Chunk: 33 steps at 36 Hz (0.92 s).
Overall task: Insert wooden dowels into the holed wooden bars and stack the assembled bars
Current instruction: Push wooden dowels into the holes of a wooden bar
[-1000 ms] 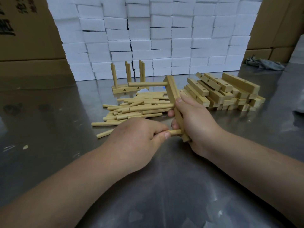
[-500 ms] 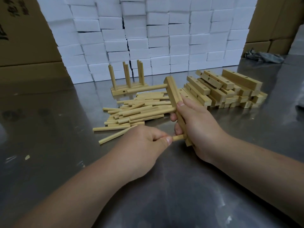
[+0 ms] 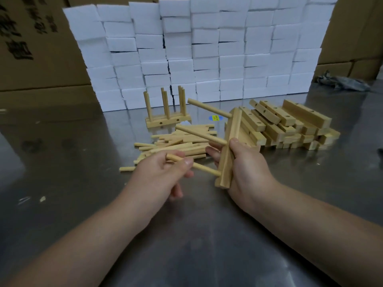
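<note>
Three dowels [image 3: 201,134] sitting in bar [image 3: 233,129] | right hand [image 3: 248,168] gripping bar's middle | left hand [image 3: 163,177] pinching lowest dowel [image 3: 207,169], pointing ten o'clock | likely light, stiff; pinching close to bar steadying it

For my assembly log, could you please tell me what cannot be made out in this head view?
All in the head view:
- Depth of the lower dowel in the held bar: hidden by the bar itself.
- Print on the sticker: too small.
- Count of the bar pile: lower bars covered by upper ones.
- The box lettering: cut off by the left edge.
</note>
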### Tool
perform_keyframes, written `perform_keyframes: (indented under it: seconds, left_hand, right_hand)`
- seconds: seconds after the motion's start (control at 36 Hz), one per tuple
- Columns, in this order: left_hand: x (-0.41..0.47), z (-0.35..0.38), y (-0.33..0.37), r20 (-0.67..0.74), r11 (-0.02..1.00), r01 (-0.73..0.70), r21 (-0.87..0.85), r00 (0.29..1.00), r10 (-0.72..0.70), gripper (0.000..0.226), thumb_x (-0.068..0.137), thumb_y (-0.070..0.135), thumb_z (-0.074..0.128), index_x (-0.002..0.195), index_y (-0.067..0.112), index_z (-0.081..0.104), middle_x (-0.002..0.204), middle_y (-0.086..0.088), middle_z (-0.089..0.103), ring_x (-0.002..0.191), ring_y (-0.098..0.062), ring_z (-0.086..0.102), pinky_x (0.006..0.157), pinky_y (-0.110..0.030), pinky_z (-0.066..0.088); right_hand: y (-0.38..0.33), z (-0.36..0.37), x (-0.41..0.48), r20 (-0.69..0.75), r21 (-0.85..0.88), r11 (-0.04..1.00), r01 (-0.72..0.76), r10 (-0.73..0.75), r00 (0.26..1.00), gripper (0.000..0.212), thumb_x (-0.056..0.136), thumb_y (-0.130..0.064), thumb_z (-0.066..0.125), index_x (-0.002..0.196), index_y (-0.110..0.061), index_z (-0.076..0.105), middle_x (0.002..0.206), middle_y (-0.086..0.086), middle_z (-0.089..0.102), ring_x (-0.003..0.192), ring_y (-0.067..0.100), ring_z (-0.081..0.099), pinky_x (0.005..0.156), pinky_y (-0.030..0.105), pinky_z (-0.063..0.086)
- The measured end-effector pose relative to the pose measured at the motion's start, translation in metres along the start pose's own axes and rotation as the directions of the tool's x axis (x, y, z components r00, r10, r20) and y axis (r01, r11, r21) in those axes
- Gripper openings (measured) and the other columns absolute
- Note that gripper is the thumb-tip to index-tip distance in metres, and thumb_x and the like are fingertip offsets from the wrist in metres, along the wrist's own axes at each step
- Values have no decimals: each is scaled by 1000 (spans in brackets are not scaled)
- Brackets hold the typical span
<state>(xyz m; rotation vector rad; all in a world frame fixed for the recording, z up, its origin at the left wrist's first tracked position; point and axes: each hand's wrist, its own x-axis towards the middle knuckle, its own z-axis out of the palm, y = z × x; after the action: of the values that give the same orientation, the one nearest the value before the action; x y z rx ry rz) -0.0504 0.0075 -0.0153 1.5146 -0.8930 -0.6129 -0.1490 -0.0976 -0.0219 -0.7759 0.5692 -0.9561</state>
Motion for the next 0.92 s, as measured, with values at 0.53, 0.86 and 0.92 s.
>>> perform_keyframes:
  seconds: [0.53, 0.86, 0.92]
  left_hand:
    - [-1, 1, -8, -77, 979, -104, 176, 990, 119, 13, 72, 16, 72, 77, 28, 71, 82, 8, 73, 77, -1, 65, 68, -11, 48]
    - [14, -16, -5, -141, 853, -79, 517, 974, 176, 18, 72, 30, 74, 88, 33, 67, 90, 18, 61, 75, 5, 54, 56, -7, 35]
    - [14, -16, -2, -133, 814, -103, 571, 967, 215, 23, 72, 31, 75, 93, 30, 69, 90, 24, 57, 79, 6, 52, 59, -2, 35]
  right_hand:
    - [5, -1, -16, 257, -248, 969, 6, 60, 965, 18, 99, -20, 38, 99, -11, 54, 100, 3, 70, 92, 15, 69, 87, 29, 52]
    - [14, 1, -13, 316, -550, 810, 203, -23, 948, 19, 97, -18, 44, 94, -13, 62, 88, -1, 73, 73, 6, 69, 70, 14, 52]
    - [15, 1, -14, 294, -595, 775, 214, -38, 955, 18, 96, -21, 46, 85, -17, 59, 73, -4, 70, 62, 3, 65, 57, 8, 45]
